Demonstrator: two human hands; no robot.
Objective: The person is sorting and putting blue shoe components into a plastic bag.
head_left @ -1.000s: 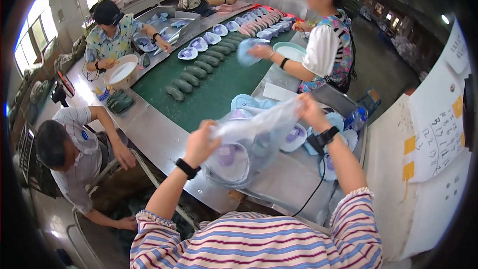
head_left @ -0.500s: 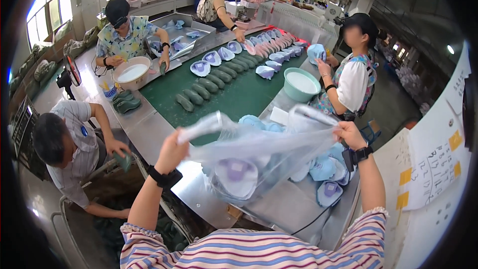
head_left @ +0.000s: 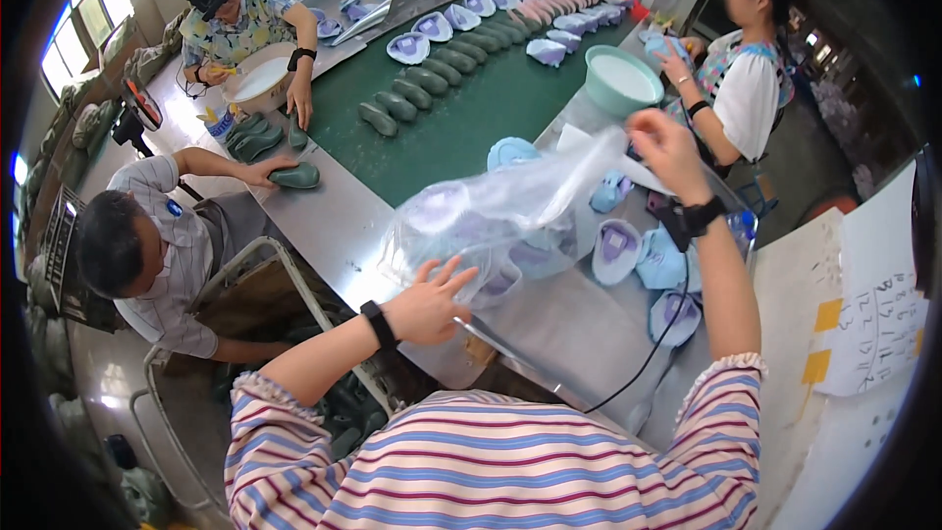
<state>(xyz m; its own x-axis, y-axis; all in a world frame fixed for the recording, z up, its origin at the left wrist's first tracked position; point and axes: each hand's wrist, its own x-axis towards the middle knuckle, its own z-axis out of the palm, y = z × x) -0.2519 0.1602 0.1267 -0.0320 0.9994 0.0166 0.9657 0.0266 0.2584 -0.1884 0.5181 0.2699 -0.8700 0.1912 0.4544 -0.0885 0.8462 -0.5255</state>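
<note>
A clear plastic bag (head_left: pixel 554 182) stretches across the metal table, with white-and-lilac shoe uppers (head_left: pixel 439 206) showing through its left part. My right hand (head_left: pixel 669 159) is closed on the bag's raised upper end. My left hand (head_left: pixel 432 304) lies at the bag's lower left side, its fingers spread and apparently touching the plastic. Close by on the right, loose pale blue uppers (head_left: pixel 665 263) and a white-and-lilac upper (head_left: pixel 617 249) rest on the metal table (head_left: pixel 579 358). Whether the uppers under the plastic are all inside the bag, I cannot tell.
Ahead runs a green conveyor belt (head_left: pixel 358 182) bearing rows of dark green shoe shapes (head_left: pixel 412 93) and uppers. A mint basin (head_left: pixel 623 80) stands at its right edge. Co-workers sit left and right. A metal-framed cart (head_left: pixel 250 280) is at my left; a black cable crosses the table.
My left hand has let go of the bag and come down with fingers spread. My right hand has lifted its end higher. The head view has tilted downward.
</note>
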